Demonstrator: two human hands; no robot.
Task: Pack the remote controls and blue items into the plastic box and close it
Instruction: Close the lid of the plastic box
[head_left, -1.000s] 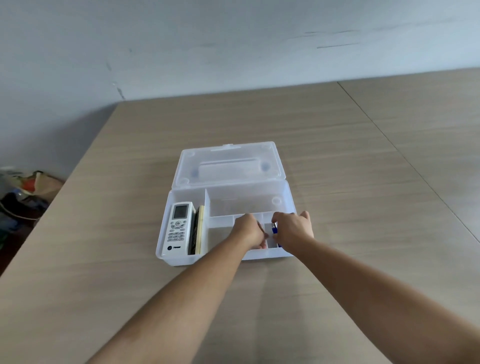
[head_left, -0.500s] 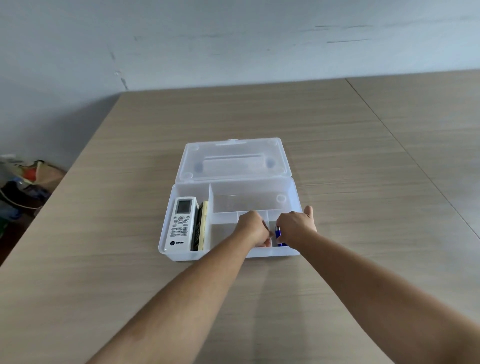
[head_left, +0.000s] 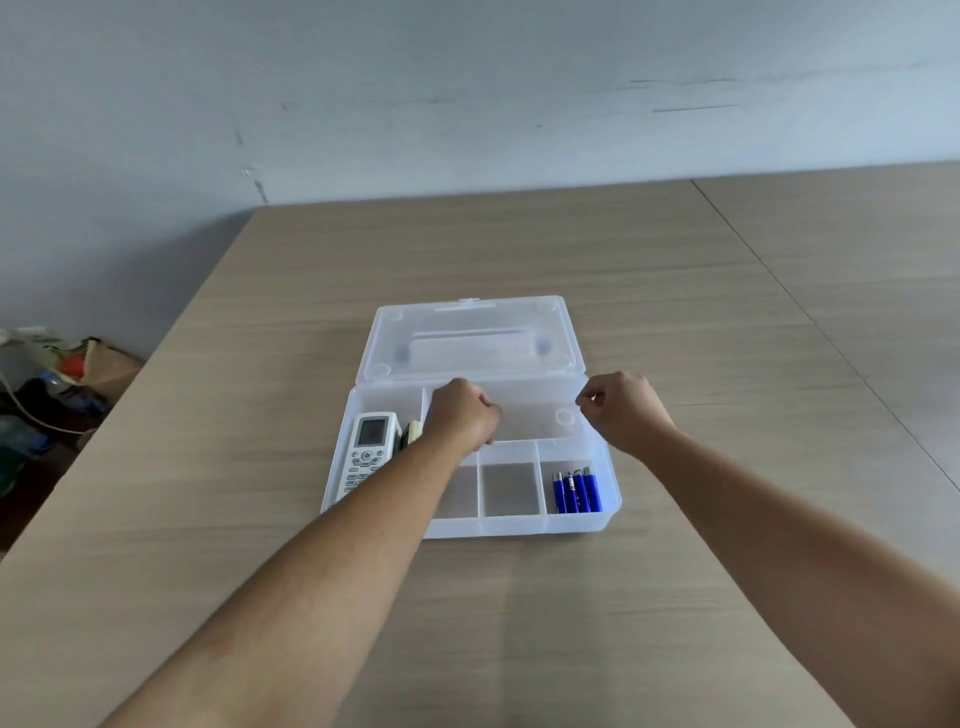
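Note:
A clear plastic box lies open on the table, its lid folded back flat behind it. A white remote control lies in the left compartment, with a second, darker remote on edge beside it. Several blue items lie side by side in the front right compartment. My left hand hovers over the large rear compartment, fingers curled with nothing in them. At the box's right rear corner, near the lid hinge, is my right hand, fingers curled and pinched, holding nothing that I can see.
The wooden table extends far on all sides, with a seam running down its right part. A grey wall stands behind. Bags and clutter sit on the floor beyond the table's left edge.
Both hands have left the front right compartment and moved back toward the lid hinge. The blue items now lie uncovered in that compartment.

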